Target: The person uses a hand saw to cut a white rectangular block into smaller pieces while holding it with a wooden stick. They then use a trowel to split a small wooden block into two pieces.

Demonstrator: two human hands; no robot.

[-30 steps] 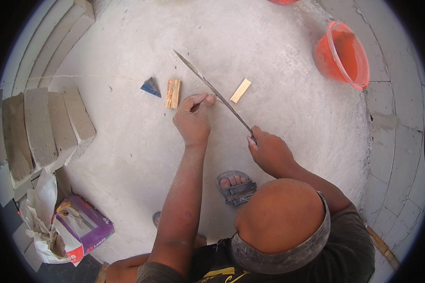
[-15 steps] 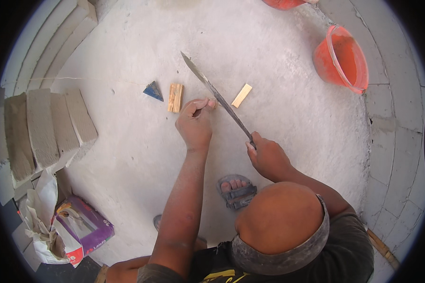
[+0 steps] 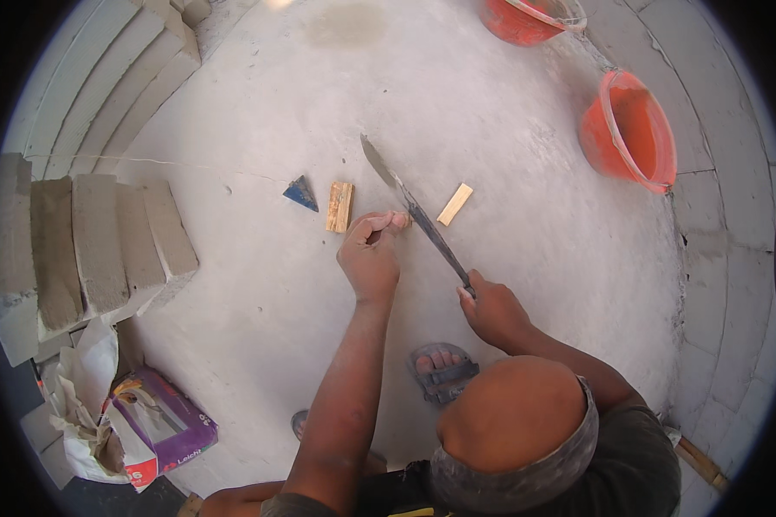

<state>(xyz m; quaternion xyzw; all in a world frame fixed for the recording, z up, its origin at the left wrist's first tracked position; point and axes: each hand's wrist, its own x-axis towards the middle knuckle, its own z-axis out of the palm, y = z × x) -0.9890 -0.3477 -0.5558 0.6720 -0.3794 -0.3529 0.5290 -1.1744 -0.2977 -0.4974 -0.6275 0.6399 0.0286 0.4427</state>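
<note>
My right hand (image 3: pixel 496 312) is wrapped round the handle end of a machete (image 3: pixel 424 222). Its long dark blade slants up and to the left, past the fingertips of my left hand (image 3: pixel 372 255). The fingers of that hand are pinched together beside the blade, over something small that I cannot make out. A short, rough wooden block (image 3: pixel 339 207) lies just beyond my left hand. Right of the blade rests a thin, pale strip of wood (image 3: pixel 454 204). To the left of the block is a dark blue triangular piece (image 3: pixel 302 194).
Two orange-red buckets, one nearer (image 3: pixel 595 129) and one farther (image 3: pixel 517 24), stand at the right. Grey blocks (image 3: pixel 103 246) are stacked at the left, above a torn paper bag (image 3: pixel 86 431) with purple print. My sandalled foot (image 3: pixel 442 370) is on the pale floor (image 3: pixel 259 345).
The whole view has shifted, so things sit lower and farther right. The machete's tip has come slightly nearer and to the right. My left hand keeps its pinch.
</note>
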